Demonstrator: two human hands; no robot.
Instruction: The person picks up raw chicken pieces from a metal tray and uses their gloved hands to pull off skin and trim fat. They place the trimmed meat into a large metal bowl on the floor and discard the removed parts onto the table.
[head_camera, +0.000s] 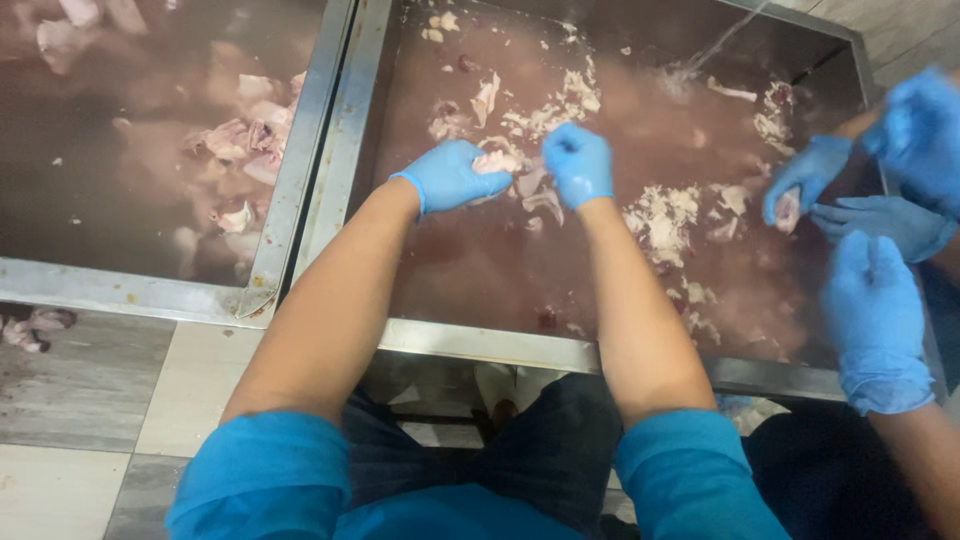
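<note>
Blue thin gloves, wet and slick, cover both hands over a steel tank (480, 345) of cloudy pinkish-brown water. The left hand (447, 177) is curled around a pale, soft piece of raw meat (497, 161) that pokes out just past its fingertips; the right hand (578, 163) is clenched close beside it, though whether its fingers pinch the same piece I cannot tell. Ragged, limp scraps (665, 215) — whitish, fatty-looking — float beyond and to the right of the right hand's fingers.

Slippery film on glove and flesh looks like the main risk: the piece could squirm out of the grip and sink into the murky water, where it would be hard to find. Another person's gloved hands (880, 215) work near the right edge — close enough that elbows might bump.
</note>
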